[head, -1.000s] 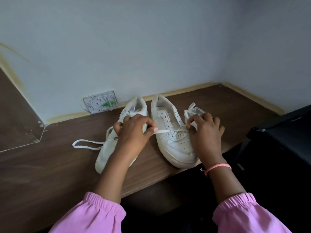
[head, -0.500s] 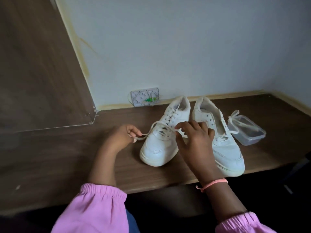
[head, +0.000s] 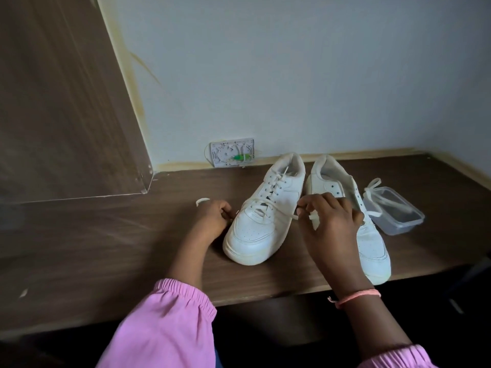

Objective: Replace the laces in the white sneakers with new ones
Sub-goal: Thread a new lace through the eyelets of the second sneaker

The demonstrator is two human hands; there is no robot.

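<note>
Two white sneakers stand side by side on the brown wooden desk [head: 106, 235], toes toward me. The left sneaker [head: 263, 216] is laced with a white lace [head: 268, 203]. My left hand [head: 212, 216] sits just left of its toe, fingers curled around one lace end, whose tip curls out above the hand. My right hand [head: 326, 219] pinches the other lace end over the gap between the shoes. The right sneaker [head: 372, 251] shows empty eyelets and is partly hidden by my right hand.
A clear plastic container [head: 396, 213] with a white lace [head: 374, 192] draped over it sits right of the shoes. A white wall socket plate [head: 231, 152] is behind them. A wooden side panel [head: 61, 102] rises at left. The desk's front edge runs below the shoes.
Both hands moved from the right sneaker to the left sneaker and took hold of its lace ends. My view swung left, bringing the container into sight.
</note>
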